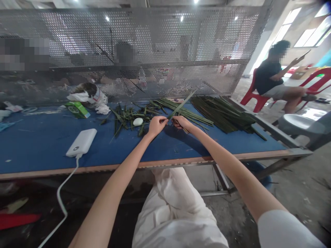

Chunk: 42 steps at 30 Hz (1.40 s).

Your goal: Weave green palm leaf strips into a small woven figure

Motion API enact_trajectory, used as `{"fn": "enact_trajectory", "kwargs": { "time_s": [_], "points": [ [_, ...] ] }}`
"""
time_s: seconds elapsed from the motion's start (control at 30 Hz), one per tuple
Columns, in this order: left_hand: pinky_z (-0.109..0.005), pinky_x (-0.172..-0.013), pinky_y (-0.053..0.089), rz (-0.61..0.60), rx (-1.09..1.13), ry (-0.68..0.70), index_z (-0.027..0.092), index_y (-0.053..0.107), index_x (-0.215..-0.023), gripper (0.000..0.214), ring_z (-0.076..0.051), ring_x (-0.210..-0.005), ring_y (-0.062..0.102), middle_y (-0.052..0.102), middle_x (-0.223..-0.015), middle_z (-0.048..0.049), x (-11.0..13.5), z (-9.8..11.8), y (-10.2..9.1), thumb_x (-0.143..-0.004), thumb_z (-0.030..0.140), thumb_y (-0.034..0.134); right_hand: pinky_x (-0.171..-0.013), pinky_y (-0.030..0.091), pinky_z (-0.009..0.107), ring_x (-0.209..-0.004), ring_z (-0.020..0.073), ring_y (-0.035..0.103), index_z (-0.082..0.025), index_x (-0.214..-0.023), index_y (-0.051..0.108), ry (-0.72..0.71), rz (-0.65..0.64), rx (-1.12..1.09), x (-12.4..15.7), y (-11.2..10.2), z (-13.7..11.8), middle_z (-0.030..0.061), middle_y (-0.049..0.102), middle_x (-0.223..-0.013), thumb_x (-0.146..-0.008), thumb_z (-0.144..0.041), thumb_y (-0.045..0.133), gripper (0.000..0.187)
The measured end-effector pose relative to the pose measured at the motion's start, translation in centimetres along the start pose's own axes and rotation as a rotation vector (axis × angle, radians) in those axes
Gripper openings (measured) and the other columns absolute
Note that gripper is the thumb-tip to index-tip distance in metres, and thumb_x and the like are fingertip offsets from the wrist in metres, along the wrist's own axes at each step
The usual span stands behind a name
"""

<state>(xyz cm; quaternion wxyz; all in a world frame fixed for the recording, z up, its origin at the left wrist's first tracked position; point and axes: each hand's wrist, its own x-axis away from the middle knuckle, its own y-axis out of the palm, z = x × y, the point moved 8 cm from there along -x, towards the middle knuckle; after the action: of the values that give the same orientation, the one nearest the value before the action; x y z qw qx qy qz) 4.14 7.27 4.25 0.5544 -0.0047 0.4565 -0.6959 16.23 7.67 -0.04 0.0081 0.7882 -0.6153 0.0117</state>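
My left hand (157, 125) and my right hand (182, 123) are close together above the blue table, both with fingers closed. They grip a long green leaf strip (183, 103), which slants up and to the right from between them. Its lower end is hidden by my fingers. Just left of my left hand lies a small white oval object (138, 121), among scattered leaf pieces (126, 115). Behind my right hand several lighter green strips (192, 115) are spread out. A thick pile of dark green leaf strips (223, 113) rests to the right.
A perforated metal screen (144, 41) stands along the table's back edge. On the left are a white power bank (82, 142) with a cable (60, 196), a green box (77, 109) and a crumpled bag (90, 96). A person (271, 75) sits beyond the right end.
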Motion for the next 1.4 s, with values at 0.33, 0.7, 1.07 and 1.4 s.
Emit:
{"fn": "enact_trajectory", "kwargs": {
  "time_s": [0.33,0.7,1.07,1.4],
  "points": [
    [-0.029,-0.062,0.037,0.013,-0.308,0.074,0.017,0.069,-0.071,0.025,-0.020,-0.063,0.059,0.067,-0.066,-0.0067,0.5,0.4,0.2,-0.087,0.025,0.052,-0.034,0.024,0.015,-0.036,0.0051,0.026,-0.019,-0.054,0.036,-0.022,-0.095,0.193,0.7,1.1,-0.1,-0.0049,0.033,-0.041,-0.096,-0.024,0.043,0.043],
    [-0.030,-0.060,0.036,-0.025,-0.422,0.080,0.018,0.069,-0.070,0.025,-0.022,-0.064,0.060,0.066,-0.065,-0.0082,0.5,0.3,0.8,-0.087,0.022,0.051,-0.034,0.026,0.016,-0.033,0.0062,0.029,-0.019,-0.048,0.035,-0.064,-0.086,0.349,0.6,1.6,0.0,-0.0032,0.033,-0.036,-0.099,-0.016,0.031,0.051],
    [-0.029,-0.063,0.038,-0.046,-0.479,0.071,0.016,0.070,-0.077,0.024,-0.024,-0.072,0.064,0.070,-0.075,-0.0103,0.6,0.5,0.9,-0.088,0.020,0.050,-0.034,0.025,0.017,-0.033,0.0064,0.027,-0.020,-0.054,0.032,-0.095,-0.159,0.242,0.5,1.7,0.4,-0.0049,0.031,-0.037,-0.098,-0.018,0.033,0.044],
    [-0.030,-0.069,0.042,-0.069,-0.511,0.123,0.015,0.071,-0.082,0.025,-0.024,-0.081,0.064,0.071,-0.085,-0.0113,0.7,0.7,1.4,-0.090,0.019,0.048,-0.035,0.021,0.018,-0.033,0.0067,0.023,-0.021,-0.057,0.031,0.013,-0.184,0.092,0.5,2.0,0.9,-0.0063,0.027,-0.039,-0.094,-0.010,0.029,0.038]
  ]
}}
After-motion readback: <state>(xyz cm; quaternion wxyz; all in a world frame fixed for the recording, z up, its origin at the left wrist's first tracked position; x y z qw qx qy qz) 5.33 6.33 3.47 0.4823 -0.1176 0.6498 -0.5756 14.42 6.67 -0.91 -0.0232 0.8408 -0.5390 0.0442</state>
